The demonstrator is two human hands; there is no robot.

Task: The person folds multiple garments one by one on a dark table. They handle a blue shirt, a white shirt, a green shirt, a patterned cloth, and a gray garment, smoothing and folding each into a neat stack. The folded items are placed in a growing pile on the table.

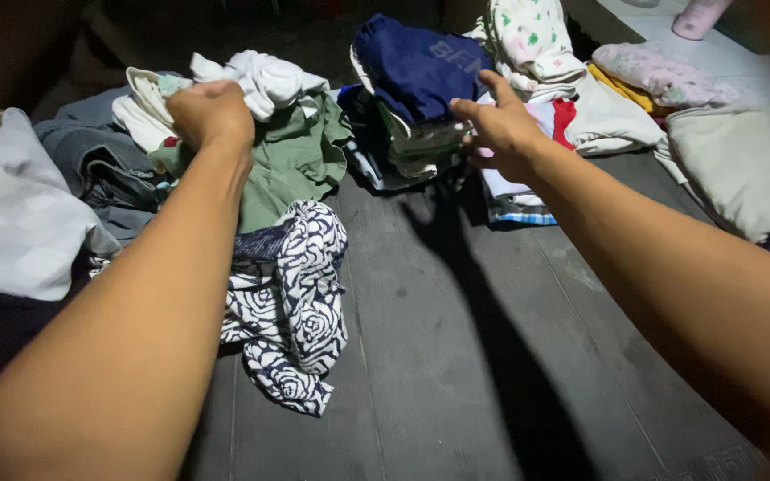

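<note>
My left hand [211, 114] is closed on a white garment [265, 78] lying atop a loose heap of clothes at the upper left. Under it sits a green shirt [296, 160], and a navy-and-white floral cloth [300, 303] trails toward me. My right hand [501, 129] reaches forward with fingers spread, touching the side of a folded stack topped by a dark blue garment [416, 67]. It holds nothing.
A grey-white pillow [11, 214] lies at the left. Grey clothing [91, 156] sits beside the heap. More folded and loose laundry, white, pink and red, spreads at the upper right [617, 98]. A beige cloth [741, 160] lies at the right on the dark wooden floor [456, 356].
</note>
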